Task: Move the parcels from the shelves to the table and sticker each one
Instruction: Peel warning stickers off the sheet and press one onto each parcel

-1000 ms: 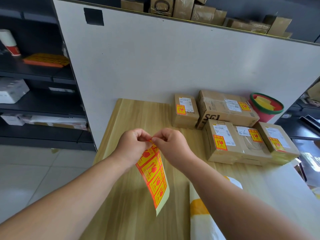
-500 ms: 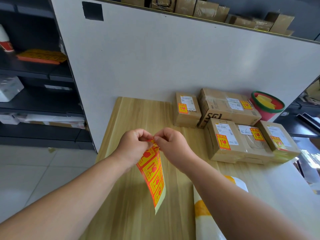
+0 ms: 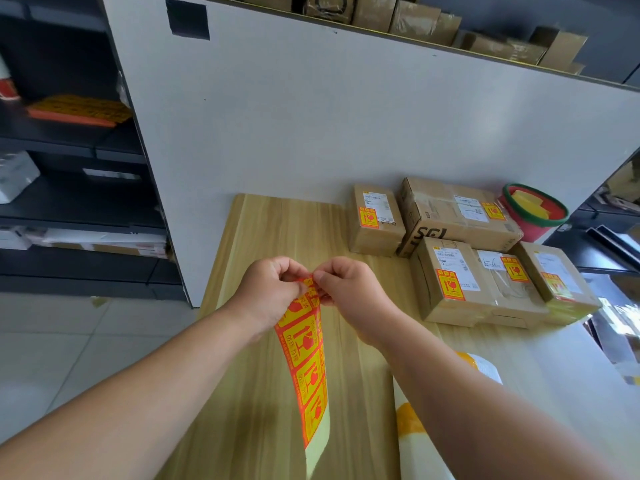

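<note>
Head view: five parcels [image 3: 446,275] stickered on the table [image 3: 277,230]; left hand [image 3: 268,296] and right hand [image 3: 353,296] pinch sticker strip [image 3: 306,368]; mailer [image 3: 415,441] likely next.

Five parcels [image 3: 450,271] lie together on the far right of the table [image 3: 263,237], before the partition [image 3: 346,116] behind it, with a bowl [image 3: 535,211] at their right. The shelves [image 3: 69,202] stand left of the partition. A sticker strip [image 3: 306,362] hangs over the table's middle, a bag [image 3: 419,441] lying to its right.

Red green-rimmed bowl [image 3: 530,229] beside white partition [image 3: 346,116]; black square [image 3: 187,19] on it; tiled floor [image 3: 69,341].
</note>
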The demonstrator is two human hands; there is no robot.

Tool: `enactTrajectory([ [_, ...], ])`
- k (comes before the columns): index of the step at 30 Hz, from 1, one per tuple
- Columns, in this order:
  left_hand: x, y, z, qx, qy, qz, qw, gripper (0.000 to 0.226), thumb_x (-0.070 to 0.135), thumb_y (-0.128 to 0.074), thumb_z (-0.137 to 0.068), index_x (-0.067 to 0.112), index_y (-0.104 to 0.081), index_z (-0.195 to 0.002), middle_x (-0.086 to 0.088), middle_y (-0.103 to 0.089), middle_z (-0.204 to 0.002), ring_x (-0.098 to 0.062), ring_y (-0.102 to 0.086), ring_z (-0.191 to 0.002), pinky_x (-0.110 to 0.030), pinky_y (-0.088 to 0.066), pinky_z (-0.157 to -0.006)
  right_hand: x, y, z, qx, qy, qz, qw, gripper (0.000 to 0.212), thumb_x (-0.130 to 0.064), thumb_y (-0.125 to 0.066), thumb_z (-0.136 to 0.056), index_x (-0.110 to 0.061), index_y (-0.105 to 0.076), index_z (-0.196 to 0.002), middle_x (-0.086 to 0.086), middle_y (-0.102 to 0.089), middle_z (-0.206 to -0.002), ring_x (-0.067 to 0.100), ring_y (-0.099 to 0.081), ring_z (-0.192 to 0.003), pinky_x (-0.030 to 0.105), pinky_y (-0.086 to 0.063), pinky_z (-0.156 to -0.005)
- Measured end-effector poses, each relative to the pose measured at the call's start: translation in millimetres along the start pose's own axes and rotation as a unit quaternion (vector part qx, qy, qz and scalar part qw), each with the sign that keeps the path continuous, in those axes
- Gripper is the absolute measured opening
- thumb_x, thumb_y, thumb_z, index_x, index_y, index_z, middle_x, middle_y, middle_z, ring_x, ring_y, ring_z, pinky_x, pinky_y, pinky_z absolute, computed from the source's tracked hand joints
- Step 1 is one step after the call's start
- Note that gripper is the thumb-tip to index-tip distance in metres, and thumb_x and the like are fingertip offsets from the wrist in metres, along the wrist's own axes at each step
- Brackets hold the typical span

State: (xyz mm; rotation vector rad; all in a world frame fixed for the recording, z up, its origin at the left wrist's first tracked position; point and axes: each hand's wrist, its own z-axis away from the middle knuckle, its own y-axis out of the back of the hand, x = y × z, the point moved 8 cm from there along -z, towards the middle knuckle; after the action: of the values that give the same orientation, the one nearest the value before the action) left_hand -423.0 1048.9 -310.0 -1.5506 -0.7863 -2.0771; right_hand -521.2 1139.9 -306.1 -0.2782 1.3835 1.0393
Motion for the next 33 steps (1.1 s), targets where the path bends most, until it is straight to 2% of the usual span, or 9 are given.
enactTrajectory([
  [5,-3.3,2.5,0.2,-0.012,0.01,0.003,1.0,0.019,-0.003,-0.06,-0.087,0.015,-0.067,-0.086,-0.005,-0.069,-0.078,-0.014,-0.066,-0.067,-0.02,-0.05,-0.055,-2.1,0.3,0.1,0.01,0.003,0.001,1.0,0.015,-0.012,-0.054,-0.095,-0.007,-0.063,-0.085,0.006,-0.063,-0.076,0.013,-0.056,-0.069,0.027,-0.051,-0.067],
  [9,-3.8,2.2,-0.5,-0.02,0.012,0.01,1.0,0.021,-0.004,-0.059,-0.087,0.015,-0.067,-0.085,-0.007,-0.071,-0.081,-0.014,-0.066,-0.068,-0.021,-0.05,-0.057,-1.3,-0.2,0.7,0.019,0.004,0.018,1.0,0.016,-0.014,-0.053,-0.095,-0.01,-0.063,-0.085,0.006,-0.065,-0.078,0.015,-0.058,-0.071,0.037,-0.055,-0.075],
  [13,-0.9,1.5,-0.2,-0.016,0.009,0.013,1.0,0.018,-0.006,-0.06,-0.085,0.01,-0.066,-0.084,-0.006,-0.068,-0.076,-0.012,-0.064,-0.064,-0.016,-0.049,-0.051,-6.0,0.3,3.1,0.029,0.031,0.065,0.997,0.013,-0.016,-0.055,-0.093,-0.015,-0.063,-0.083,0.005,-0.066,-0.08,0.015,-0.058,-0.073,0.04,-0.055,-0.075],
  [19,2.8,2.9,0.3,-0.003,-0.005,-0.008,1.0,0.017,-0.006,-0.063,-0.082,0.011,-0.065,-0.079,-0.005,-0.065,-0.071,-0.012,-0.06,-0.06,-0.015,-0.047,-0.048,-16.3,-0.5,7.9,0.044,0.087,0.157,0.983,0.011,-0.017,-0.058,-0.089,-0.017,-0.068,-0.084,-0.006,-0.062,-0.071,0.007,-0.053,-0.061,0.027,-0.045,-0.056],
  [22,3.6,1.0,1.4,-0.007,-0.014,-0.025,1.0,0.016,-0.006,-0.064,-0.081,0.009,-0.066,-0.08,-0.007,-0.067,-0.074,-0.014,-0.061,-0.063,-0.015,-0.049,-0.051,-19.6,1.4,9.1,0.053,0.109,0.19,0.974,0.013,-0.015,-0.057,-0.088,-0.02,-0.068,-0.08,-0.009,-0.059,-0.067,0.004,-0.049,-0.057,0.022,-0.04,-0.052],
  [26,4.3,-1.3,2.9,-0.012,-0.014,-0.032,0.999,0.014,-0.005,-0.063,-0.083,0.009,-0.068,-0.084,-0.006,-0.067,-0.075,-0.013,-0.063,-0.064,-0.014,-0.05,-0.051,-16.1,1.7,8.1,0.043,0.103,0.181,0.977,0.016,-0.013,-0.055,-0.087,-0.021,-0.064,-0.077,-0.008,-0.057,-0.062,0.004,-0.048,-0.053,0.021,-0.038,-0.049],
  [30,5.9,-2.6,4.1,-0.016,-0.012,-0.026,0.999,0.015,-0.006,-0.062,-0.083,0.008,-0.067,-0.085,-0.008,-0.067,-0.076,-0.013,-0.063,-0.064,-0.014,-0.05,-0.051,-13.9,2.5,7.2,0.043,0.099,0.167,0.98,0.017,-0.013,-0.053,-0.088,-0.019,-0.063,-0.077,-0.005,-0.06,-0.065,0.008,-0.051,-0.056,0.024,-0.041,-0.05],
  [33,7.1,-4.4,4.1,-0.022,-0.011,-0.019,1.0,0.015,-0.006,-0.061,-0.085,0.007,-0.067,-0.087,-0.007,-0.068,-0.076,-0.011,-0.063,-0.063,-0.014,-0.05,-0.052,-10.2,4.0,6.1,0.04,0.084,0.137,0.986,0.018,-0.012,-0.052,-0.09,-0.017,-0.063,-0.076,0.002,-0.064,-0.07,0.016,-0.059,-0.064,0.037,-0.052,-0.059],
])
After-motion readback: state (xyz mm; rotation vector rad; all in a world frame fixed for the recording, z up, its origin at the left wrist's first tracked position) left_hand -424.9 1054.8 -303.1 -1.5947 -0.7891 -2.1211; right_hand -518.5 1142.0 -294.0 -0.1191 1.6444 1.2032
